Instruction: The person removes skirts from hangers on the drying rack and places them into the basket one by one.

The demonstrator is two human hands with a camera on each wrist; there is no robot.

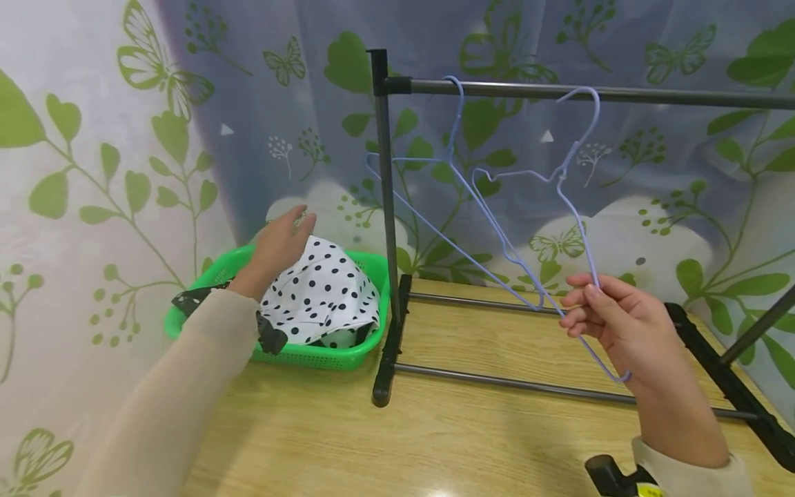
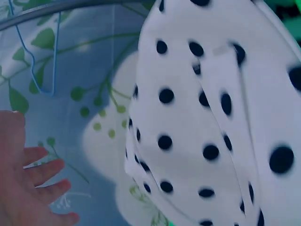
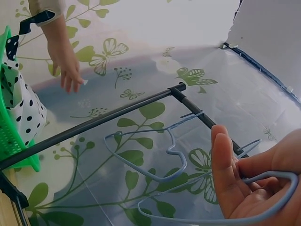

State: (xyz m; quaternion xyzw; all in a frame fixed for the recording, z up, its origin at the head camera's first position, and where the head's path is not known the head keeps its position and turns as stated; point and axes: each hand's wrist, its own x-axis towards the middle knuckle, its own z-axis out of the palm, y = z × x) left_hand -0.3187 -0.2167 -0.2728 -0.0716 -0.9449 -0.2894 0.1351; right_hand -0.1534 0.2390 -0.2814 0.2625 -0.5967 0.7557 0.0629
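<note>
My left hand [image 1: 279, 245] is over the green basket [image 1: 338, 357] at the left, its fingers loosely extended and holding nothing. Just below it lies a white cloth with black dots [image 1: 326, 283], heaped in the basket; its folds fill much of the left wrist view. On the right, my right hand [image 1: 633, 331] pinches a pale blue wire hanger [image 1: 564, 169] by its side between thumb and fingers. This hanger's hook is by the top rail [image 1: 497, 88]; I cannot tell if it rests on it. Another blue wire hanger [image 1: 454, 131] hangs on the rail, nearer the left post.
A metal clothes rack with a black left post [image 1: 386, 179] and two lower bars [image 1: 497, 377] stands on the wooden table [image 1: 298, 428]. Leaf-patterned curtains [image 1: 298, 103] rise behind and at the left. Dark fabric [image 1: 271, 336] shows at the basket's front.
</note>
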